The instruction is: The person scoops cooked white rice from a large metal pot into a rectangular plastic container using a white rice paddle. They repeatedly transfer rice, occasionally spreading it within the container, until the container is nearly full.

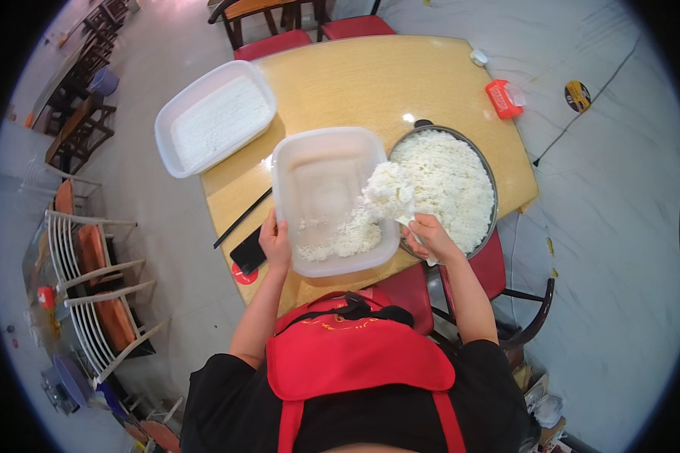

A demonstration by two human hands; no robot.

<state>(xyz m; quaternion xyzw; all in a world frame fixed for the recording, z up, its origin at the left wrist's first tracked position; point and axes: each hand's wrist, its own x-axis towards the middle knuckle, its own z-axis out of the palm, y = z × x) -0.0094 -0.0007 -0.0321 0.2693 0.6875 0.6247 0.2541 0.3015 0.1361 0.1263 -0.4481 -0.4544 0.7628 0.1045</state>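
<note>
My left hand (276, 240) grips the left wall of a white translucent plastic tub (328, 141), thumb at the rim. Some cooked rice (345, 240) lies along the tub's near right part; the rest of its floor is bare. In my right hand (430, 238) is the handle of a pale rice paddle (406, 219). A heaped clump of rice (391, 187) sits on the paddle, over the tub's right rim. Beneath and right of that hand stands a round metal pot (495, 192), filled with cooked rice (447, 170).
A second plastic tub (167, 153) holding a white layer stands at the table's far left corner. Black chopsticks (242, 218) and a phone (249, 252) lie left of the near tub. A red tissue pack (503, 99) and a small cup (478, 58) sit at the table's (374, 73) right edge.
</note>
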